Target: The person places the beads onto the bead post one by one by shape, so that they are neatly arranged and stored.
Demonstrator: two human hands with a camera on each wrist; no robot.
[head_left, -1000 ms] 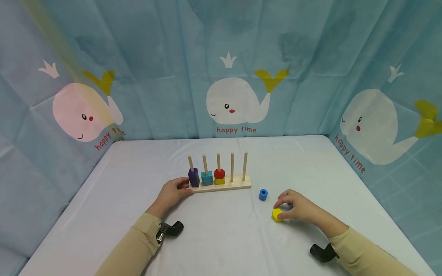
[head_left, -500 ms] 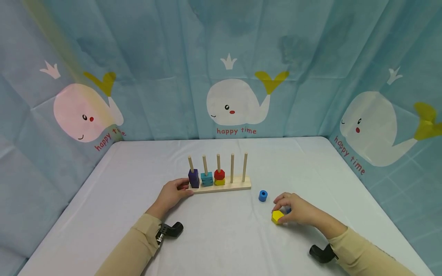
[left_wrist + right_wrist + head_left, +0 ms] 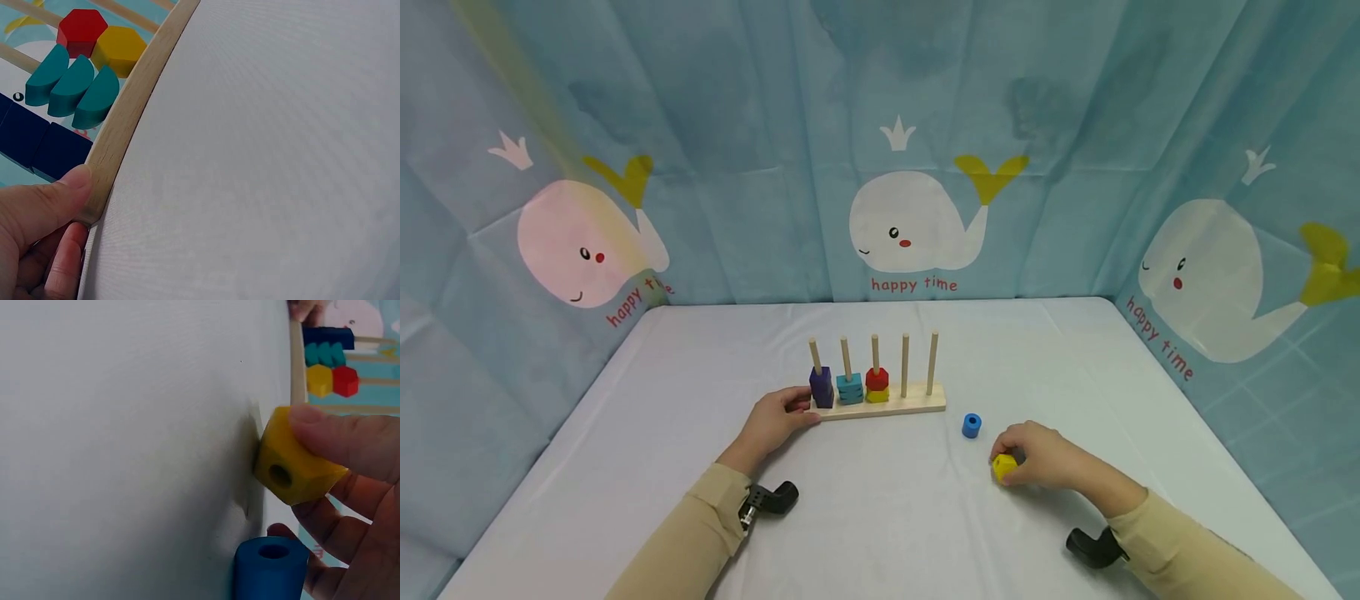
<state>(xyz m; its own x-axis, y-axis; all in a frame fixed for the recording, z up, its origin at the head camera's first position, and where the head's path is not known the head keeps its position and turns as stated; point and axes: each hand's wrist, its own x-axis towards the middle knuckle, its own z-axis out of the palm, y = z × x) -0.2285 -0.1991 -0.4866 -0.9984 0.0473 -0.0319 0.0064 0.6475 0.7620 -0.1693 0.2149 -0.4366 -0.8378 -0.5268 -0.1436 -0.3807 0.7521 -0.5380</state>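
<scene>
A wooden peg stand (image 3: 917, 404) has several upright pegs. Dark blue blocks (image 3: 822, 388), teal blocks (image 3: 850, 389) and a red hexagonal bead (image 3: 877, 379) over a yellow one (image 3: 120, 50) sit on its three left pegs. My left hand (image 3: 775, 419) grips the stand's left end, thumb (image 3: 75, 181) on the front edge. To the right, my right hand (image 3: 1041, 454) pinches a loose yellow hexagonal bead (image 3: 1004, 468) between thumb and fingers. That bead is tilted, its hole (image 3: 280, 476) showing. Close to these fingers, a blue cylindrical bead (image 3: 270, 572) shows in the right wrist view.
Another blue bead (image 3: 972, 426) stands on the white tablecloth (image 3: 887, 508), between the stand and my right hand. Blue whale-print curtains (image 3: 760, 208) enclose the table at the back and sides. Black wrist-mounted pieces (image 3: 778, 498) jut out below both hands.
My right fingers have closed around the yellow bead and tipped it from lying flat. The blue bead beside them is now hidden in the head view. My left hand stays on the stand.
</scene>
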